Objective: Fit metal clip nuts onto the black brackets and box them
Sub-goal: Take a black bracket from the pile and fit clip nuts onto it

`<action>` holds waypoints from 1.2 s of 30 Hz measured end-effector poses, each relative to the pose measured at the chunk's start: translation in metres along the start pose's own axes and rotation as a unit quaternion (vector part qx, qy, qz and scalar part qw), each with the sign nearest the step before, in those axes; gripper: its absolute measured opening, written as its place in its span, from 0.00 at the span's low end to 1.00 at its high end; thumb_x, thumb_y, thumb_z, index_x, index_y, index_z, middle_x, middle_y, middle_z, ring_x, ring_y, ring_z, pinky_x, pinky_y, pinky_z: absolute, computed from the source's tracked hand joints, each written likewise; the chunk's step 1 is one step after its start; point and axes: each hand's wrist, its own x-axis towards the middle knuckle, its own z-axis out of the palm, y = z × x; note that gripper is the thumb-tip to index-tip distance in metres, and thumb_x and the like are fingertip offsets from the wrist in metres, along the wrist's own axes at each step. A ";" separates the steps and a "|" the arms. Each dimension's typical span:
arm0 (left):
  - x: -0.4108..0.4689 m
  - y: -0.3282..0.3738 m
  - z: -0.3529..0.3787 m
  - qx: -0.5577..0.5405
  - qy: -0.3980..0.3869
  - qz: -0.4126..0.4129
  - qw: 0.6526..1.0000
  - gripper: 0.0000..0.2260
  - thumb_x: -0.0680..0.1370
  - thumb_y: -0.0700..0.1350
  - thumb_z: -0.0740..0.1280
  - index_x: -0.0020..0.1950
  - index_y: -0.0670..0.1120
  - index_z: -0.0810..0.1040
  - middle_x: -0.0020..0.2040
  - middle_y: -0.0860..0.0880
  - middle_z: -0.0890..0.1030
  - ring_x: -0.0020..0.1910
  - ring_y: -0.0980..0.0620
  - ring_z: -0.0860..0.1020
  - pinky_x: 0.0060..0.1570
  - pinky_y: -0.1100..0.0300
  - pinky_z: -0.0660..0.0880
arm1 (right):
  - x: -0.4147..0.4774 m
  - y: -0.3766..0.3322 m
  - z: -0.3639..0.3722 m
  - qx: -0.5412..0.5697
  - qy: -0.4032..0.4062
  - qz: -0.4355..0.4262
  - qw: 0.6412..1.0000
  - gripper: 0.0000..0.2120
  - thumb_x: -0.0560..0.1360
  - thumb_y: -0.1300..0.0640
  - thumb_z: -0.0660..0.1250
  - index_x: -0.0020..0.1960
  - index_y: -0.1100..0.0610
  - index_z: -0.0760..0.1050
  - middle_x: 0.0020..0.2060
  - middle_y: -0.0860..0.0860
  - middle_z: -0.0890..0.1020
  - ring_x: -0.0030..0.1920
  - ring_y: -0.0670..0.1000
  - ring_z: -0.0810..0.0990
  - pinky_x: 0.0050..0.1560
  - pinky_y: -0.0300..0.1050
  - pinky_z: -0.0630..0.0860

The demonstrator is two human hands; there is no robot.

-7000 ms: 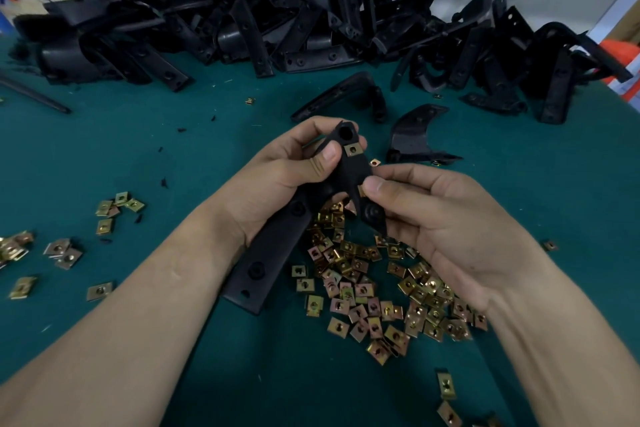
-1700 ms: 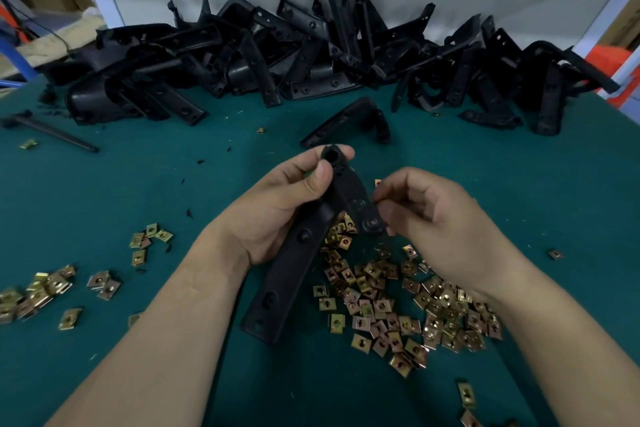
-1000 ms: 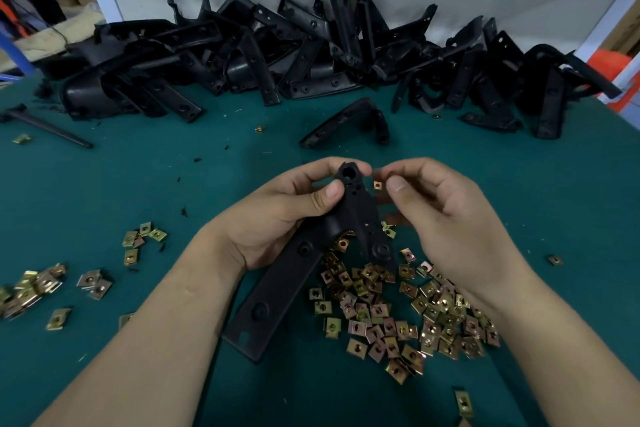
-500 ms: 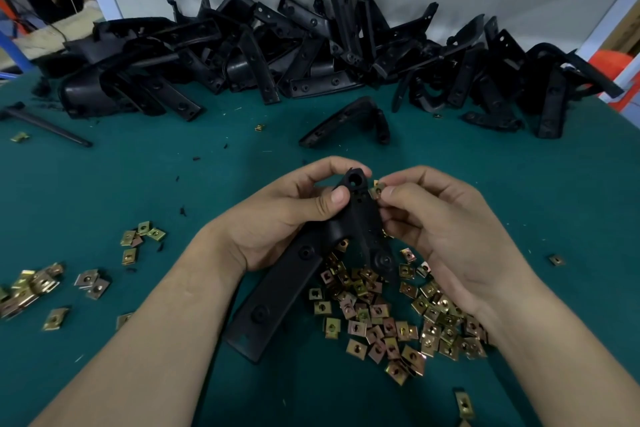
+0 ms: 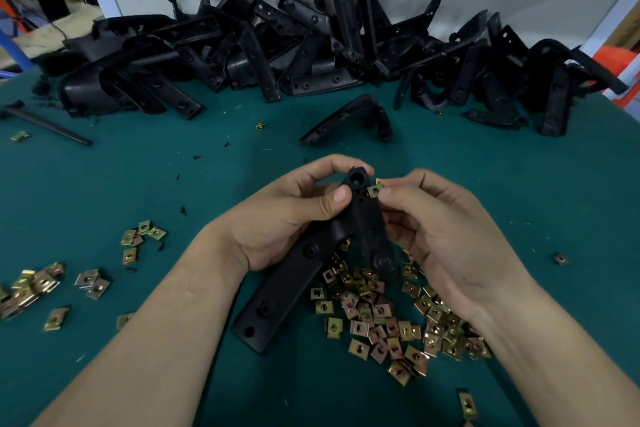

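Holding black bracket (image 5: pixel 294 281) in left hand (image 5: pixel 277 218), grip curled; pinching clip nut (image 5: pixel 374 190) against its top edge in right hand (image 5: pixel 450 236) grip, above nut heap (image 5: pixel 381 319) on green tabletop (image 5: pixel 104 184).

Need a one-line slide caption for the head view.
Left hand grips a black bracket while the right hand pinches a clip nut at its upper end, above a pile of loose nuts.

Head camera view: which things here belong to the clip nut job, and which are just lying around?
Job: left hand gripping the bracket; right hand pinching a clip nut at its upper end; clip nut pile; bracket heap.
Lying about: black rod, far left; black scraps on the green mat; orange object, right edge.
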 end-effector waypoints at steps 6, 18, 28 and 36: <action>0.002 -0.002 0.001 0.023 0.017 0.020 0.999 0.11 0.78 0.43 0.69 0.60 0.49 0.81 0.49 0.47 0.83 0.48 0.50 0.82 0.53 0.57 0.79 | -0.003 -0.001 0.003 -0.031 0.005 -0.013 0.999 0.09 0.75 0.61 0.71 0.36 0.55 0.79 0.44 0.60 0.85 0.39 0.55 0.82 0.42 0.46 0.81; 0.004 -0.001 0.005 0.066 0.099 0.086 0.989 0.09 0.79 0.38 0.66 0.57 0.45 0.80 0.48 0.50 0.82 0.46 0.53 0.81 0.49 0.61 0.78 | -0.009 0.013 0.016 -0.124 0.036 -0.141 0.981 0.10 0.80 0.56 0.68 0.44 0.60 0.84 0.45 0.49 0.87 0.51 0.45 0.85 0.52 0.39 0.80; 0.004 0.010 0.011 -0.100 0.148 0.088 0.980 0.09 0.79 0.44 0.65 0.58 0.46 0.75 0.54 0.46 0.84 0.46 0.50 0.82 0.45 0.58 0.78 | 0.009 -0.027 -0.045 -0.350 0.037 -0.048 0.935 0.06 0.80 0.53 0.67 0.52 0.44 0.82 0.43 0.44 0.85 0.43 0.44 0.84 0.44 0.40 0.79; 0.005 0.011 0.016 -0.180 0.160 0.067 0.968 0.10 0.78 0.44 0.64 0.59 0.48 0.76 0.54 0.48 0.86 0.58 0.46 0.84 0.47 0.54 0.84 | 0.000 -0.044 -0.094 -0.580 -0.119 0.117 0.797 0.24 0.62 0.49 0.83 0.55 0.34 0.79 0.55 0.38 0.76 0.55 0.39 0.76 0.49 0.40 0.75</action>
